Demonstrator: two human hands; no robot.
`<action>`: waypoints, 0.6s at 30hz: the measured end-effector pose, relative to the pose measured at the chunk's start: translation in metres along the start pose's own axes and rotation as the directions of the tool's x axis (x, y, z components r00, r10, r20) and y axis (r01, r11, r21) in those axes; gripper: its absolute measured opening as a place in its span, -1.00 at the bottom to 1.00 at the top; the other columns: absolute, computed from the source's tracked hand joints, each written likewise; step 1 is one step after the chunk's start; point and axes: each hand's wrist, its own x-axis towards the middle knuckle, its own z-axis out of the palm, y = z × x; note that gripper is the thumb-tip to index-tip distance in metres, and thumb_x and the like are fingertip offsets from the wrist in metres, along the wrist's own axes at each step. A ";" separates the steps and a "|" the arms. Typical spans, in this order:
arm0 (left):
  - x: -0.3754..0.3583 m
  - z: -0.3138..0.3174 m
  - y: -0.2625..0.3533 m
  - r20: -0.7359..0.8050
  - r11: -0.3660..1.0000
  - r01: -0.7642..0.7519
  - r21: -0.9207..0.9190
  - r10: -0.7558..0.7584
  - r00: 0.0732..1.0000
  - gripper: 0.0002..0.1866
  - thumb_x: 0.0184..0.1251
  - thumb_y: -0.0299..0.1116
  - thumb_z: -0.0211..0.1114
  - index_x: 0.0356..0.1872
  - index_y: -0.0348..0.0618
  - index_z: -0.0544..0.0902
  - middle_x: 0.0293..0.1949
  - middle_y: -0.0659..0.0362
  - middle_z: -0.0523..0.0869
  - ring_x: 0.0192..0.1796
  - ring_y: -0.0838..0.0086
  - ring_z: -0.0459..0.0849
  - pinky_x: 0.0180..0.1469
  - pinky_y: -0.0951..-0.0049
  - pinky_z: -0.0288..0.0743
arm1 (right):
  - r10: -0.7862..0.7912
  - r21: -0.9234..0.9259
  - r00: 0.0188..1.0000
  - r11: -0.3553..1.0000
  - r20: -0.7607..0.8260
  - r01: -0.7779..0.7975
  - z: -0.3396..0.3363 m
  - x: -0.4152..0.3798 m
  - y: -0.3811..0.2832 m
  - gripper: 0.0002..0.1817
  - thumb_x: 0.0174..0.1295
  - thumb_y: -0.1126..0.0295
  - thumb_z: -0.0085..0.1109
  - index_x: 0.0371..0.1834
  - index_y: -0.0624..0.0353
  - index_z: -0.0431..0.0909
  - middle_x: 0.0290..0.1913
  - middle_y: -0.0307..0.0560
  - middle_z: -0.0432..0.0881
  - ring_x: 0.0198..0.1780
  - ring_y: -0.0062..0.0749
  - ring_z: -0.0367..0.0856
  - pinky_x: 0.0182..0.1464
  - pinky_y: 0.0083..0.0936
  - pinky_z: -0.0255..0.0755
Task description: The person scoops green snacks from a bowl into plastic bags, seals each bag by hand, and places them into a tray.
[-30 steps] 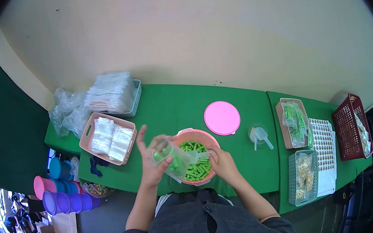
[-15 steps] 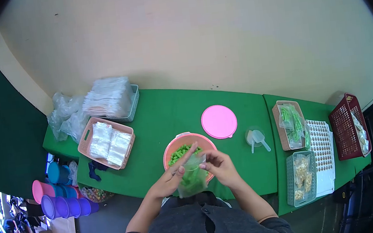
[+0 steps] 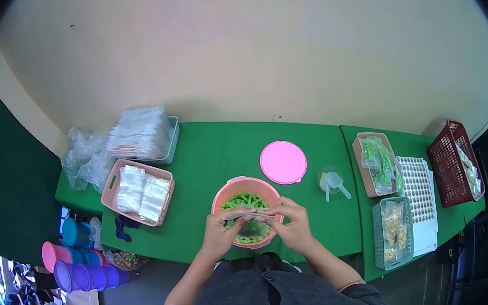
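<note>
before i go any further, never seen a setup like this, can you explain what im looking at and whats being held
There is no machine here: these are a person's bare left hand and right hand. The camera is worn on that person's head, looking forward and down. Both hands grip the upper part of a clear bag, with green showing through it, above a pink tub of green pieces. The tub stands on a green cloth; around it are a round pink lid, a white scoop and several baskets along both sides.
</note>
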 end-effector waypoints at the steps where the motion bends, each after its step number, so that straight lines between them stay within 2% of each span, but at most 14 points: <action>1: -0.001 0.000 0.001 0.015 0.999 0.006 0.048 -0.007 1.000 -0.79 0.26 -0.44 0.35 -0.11 -0.22 0.73 -0.16 0.09 0.79 0.06 0.37 0.70 0.16 0.28 0.52 | 0.003 0.001 1.000 1.000 -0.003 -0.003 0.000 -0.001 0.000 -0.84 0.09 0.53 0.37 -0.23 0.20 0.73 -0.40 -0.14 0.59 -0.33 -0.47 0.54 -0.24 -0.54 0.41; 3: -0.002 0.006 0.012 0.008 0.998 0.056 0.020 -0.056 0.998 -0.82 0.27 -0.45 0.33 -0.14 -0.24 0.73 -0.17 0.10 0.79 0.04 0.37 0.71 0.17 0.29 0.52 | 0.028 -0.018 0.997 0.999 -0.073 -0.030 0.000 0.000 0.000 -0.84 0.08 0.54 0.36 -0.24 0.18 0.75 -0.41 -0.14 0.60 -0.34 -0.47 0.56 -0.26 -0.53 0.42; 5: -0.003 0.006 0.008 -0.006 0.995 0.103 -0.010 -0.103 0.995 -0.85 0.28 -0.46 0.32 -0.18 -0.26 0.73 -0.18 0.10 0.78 0.03 0.36 0.72 0.17 0.29 0.52 | -0.006 0.000 1.000 1.000 -0.007 0.006 -0.002 -0.004 0.002 -0.85 0.09 0.54 0.35 -0.24 0.17 0.75 -0.41 -0.14 0.60 -0.35 -0.47 0.57 -0.27 -0.53 0.42; 7: -0.004 -0.001 -0.003 0.124 0.997 -0.057 -0.049 0.062 0.990 -0.85 0.28 -0.45 0.32 -0.19 -0.28 0.66 -0.21 0.17 0.75 -0.01 0.46 0.69 0.15 0.36 0.51 | -0.038 0.024 0.998 0.999 0.051 0.037 -0.011 -0.002 0.005 -0.86 0.10 0.53 0.34 -0.25 0.16 0.76 -0.41 -0.14 0.60 -0.36 -0.47 0.57 -0.28 -0.52 0.43; 8: -0.010 0.004 -0.005 0.127 0.997 -0.052 -0.048 0.058 0.990 -0.85 0.28 -0.45 0.32 -0.19 -0.28 0.66 -0.21 0.17 0.75 -0.01 0.46 0.69 0.15 0.36 0.51 | -0.052 0.048 0.993 0.998 0.110 0.047 -0.024 0.003 0.007 -0.87 0.07 0.55 0.35 -0.28 0.19 0.76 -0.43 -0.15 0.60 -0.38 -0.50 0.55 -0.31 -0.55 0.40; 9: -0.015 0.015 0.006 0.068 0.987 0.088 -0.135 -0.080 0.994 -0.83 0.28 -0.43 0.34 -0.16 -0.25 0.63 -0.21 0.21 0.72 -0.01 0.51 0.66 0.13 0.39 0.50 | -0.065 0.073 0.984 0.996 0.165 0.053 -0.030 0.007 0.007 -0.87 0.05 0.56 0.36 -0.31 0.21 0.75 -0.44 -0.16 0.59 -0.40 -0.53 0.52 -0.34 -0.58 0.37; 10: -0.018 0.022 0.012 0.018 0.949 0.215 -0.231 -0.217 0.976 -0.80 0.28 -0.42 0.35 -0.13 -0.23 0.59 -0.21 0.24 0.69 -0.02 0.55 0.63 0.11 0.43 0.48 | 0.080 0.037 0.996 0.996 0.043 -0.081 -0.027 0.009 -0.004 -0.87 0.04 0.57 0.36 -0.32 0.21 0.75 -0.43 -0.13 0.62 -0.39 -0.52 0.55 -0.33 -0.58 0.38; 11: -0.017 0.018 0.005 0.017 0.949 0.213 -0.233 -0.215 0.976 -0.80 0.28 -0.42 0.35 -0.13 -0.23 0.59 -0.21 0.24 0.69 -0.02 0.55 0.63 0.11 0.43 0.48 | 0.079 0.035 0.996 0.996 0.045 -0.081 -0.025 0.008 -0.007 -0.87 0.04 0.57 0.36 -0.32 0.21 0.75 -0.43 -0.13 0.62 -0.39 -0.52 0.55 -0.33 -0.58 0.38; 13: -0.011 0.008 -0.010 0.176 0.983 0.146 -0.107 -0.126 0.976 -0.69 0.27 -0.42 0.37 -0.02 -0.23 0.53 -0.13 0.22 0.66 -0.04 0.58 0.62 0.02 0.49 0.52 | 0.077 0.096 0.989 0.991 0.123 -0.089 -0.023 0.003 -0.008 -0.89 0.04 0.59 0.35 -0.34 0.22 0.75 -0.42 -0.12 0.63 -0.38 -0.52 0.56 -0.33 -0.58 0.39; 14: -0.011 0.007 -0.015 0.176 0.983 0.145 -0.109 -0.125 0.977 -0.69 0.27 -0.42 0.37 -0.02 -0.23 0.53 -0.13 0.22 0.66 -0.04 0.58 0.62 0.02 0.49 0.52 | 0.077 0.094 0.989 0.992 0.123 -0.089 -0.022 0.002 -0.005 -0.89 0.04 0.59 0.35 -0.34 0.22 0.75 -0.42 -0.12 0.63 -0.38 -0.52 0.56 -0.33 -0.58 0.39; 16: -0.013 0.007 -0.012 0.181 0.987 0.140 -0.077 -0.124 0.976 -0.69 0.28 -0.40 0.37 -0.01 -0.23 0.53 -0.12 0.20 0.66 -0.01 0.59 0.60 0.04 0.49 0.49 | -0.036 0.033 0.999 0.999 0.023 0.036 -0.017 -0.001 0.002 -0.87 0.08 0.52 0.36 -0.29 0.14 0.76 -0.42 -0.17 0.58 -0.42 -0.54 0.52 -0.35 -0.56 0.39; 18: -0.012 0.010 -0.008 0.150 0.991 0.111 -0.080 -0.098 0.984 -0.69 0.27 -0.40 0.37 -0.01 -0.23 0.53 -0.13 0.20 0.66 -0.01 0.58 0.60 0.04 0.48 0.49 | -0.038 0.005 0.999 0.999 0.038 0.038 -0.014 -0.001 0.001 -0.88 0.08 0.52 0.35 -0.29 0.17 0.74 -0.42 -0.16 0.59 -0.42 -0.51 0.52 -0.35 -0.56 0.38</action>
